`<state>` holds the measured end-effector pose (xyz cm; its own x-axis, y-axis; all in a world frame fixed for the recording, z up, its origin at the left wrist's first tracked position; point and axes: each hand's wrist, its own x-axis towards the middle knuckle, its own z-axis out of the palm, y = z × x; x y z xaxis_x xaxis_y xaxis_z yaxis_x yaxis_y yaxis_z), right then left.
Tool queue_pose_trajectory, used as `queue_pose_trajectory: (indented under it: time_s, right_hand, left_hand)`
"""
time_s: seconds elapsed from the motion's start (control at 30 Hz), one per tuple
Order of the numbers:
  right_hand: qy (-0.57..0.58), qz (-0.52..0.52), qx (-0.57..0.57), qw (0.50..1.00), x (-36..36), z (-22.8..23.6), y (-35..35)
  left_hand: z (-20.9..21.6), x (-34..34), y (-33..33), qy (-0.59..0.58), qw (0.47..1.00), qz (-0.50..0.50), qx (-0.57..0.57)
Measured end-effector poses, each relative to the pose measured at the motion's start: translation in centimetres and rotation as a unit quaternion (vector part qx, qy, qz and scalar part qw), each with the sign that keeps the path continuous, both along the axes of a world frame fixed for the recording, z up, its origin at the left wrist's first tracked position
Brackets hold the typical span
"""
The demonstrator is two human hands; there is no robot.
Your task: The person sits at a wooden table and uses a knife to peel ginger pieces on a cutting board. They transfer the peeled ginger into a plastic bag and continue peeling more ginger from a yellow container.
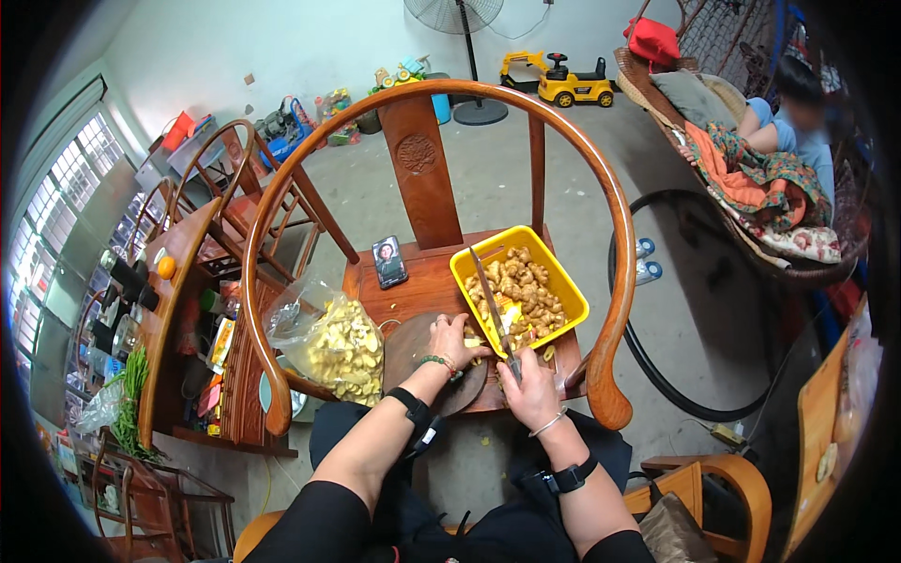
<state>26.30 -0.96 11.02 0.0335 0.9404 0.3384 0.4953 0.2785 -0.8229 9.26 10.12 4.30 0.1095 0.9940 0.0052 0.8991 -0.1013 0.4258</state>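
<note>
My right hand (533, 392) is closed around the handle of a long knife (487, 296), its blade pointing up and away, over the yellow basin's left side. On a round dark chopping board (409, 349), my left hand (453, 345) has its fingers and thumb about a pale piece of ginger (475, 343), partly hidden. Unpeeled ginger roots (530, 289) fill much of the yellow basin (574, 302). Left of the board stands a clear plastic bag (298, 319) packed with pale yellow ginger pieces (345, 349). All rest on the seat of a wooden armchair (371, 298).
A phone (389, 262) showing a person lies on the seat behind the board. The chair's curved rail (619, 220) rings the work area. At right, a person sits on a wicker couch (671, 122); a black hose (648, 357) loops over the floor. A wooden table (178, 281) stands left.
</note>
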Motion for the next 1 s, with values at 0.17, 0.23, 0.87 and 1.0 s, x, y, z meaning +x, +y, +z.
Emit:
queue_pose_trajectory:
  time_s: [0.17, 0.23, 0.87, 1.0]
  right_hand:
    - [-0.026, -0.008, -0.021, 0.999, 0.0, -0.6, 0.2]
    - [-0.02, -0.006, -0.015, 1.0, 0.0, -1.0, 0.3]
    - [-0.041, 0.007, -0.036, 0.998, 0.0, -1.6, 0.3]
    - [-0.054, 0.012, -0.028, 0.998, -0.2, -1.5, 0.3]
  left_hand:
    - [-1.2, 0.8, 0.6, 0.008, 1.0, -0.005, -0.002]
    - [-1.4, 0.9, 0.6, -0.002, 1.0, -0.005, 0.014]
    - [-2.4, -1.5, 0.3, -0.009, 0.999, -0.007, 0.037]
    - [-2.5, -1.8, 0.2, 0.016, 0.999, 0.034, 0.02]
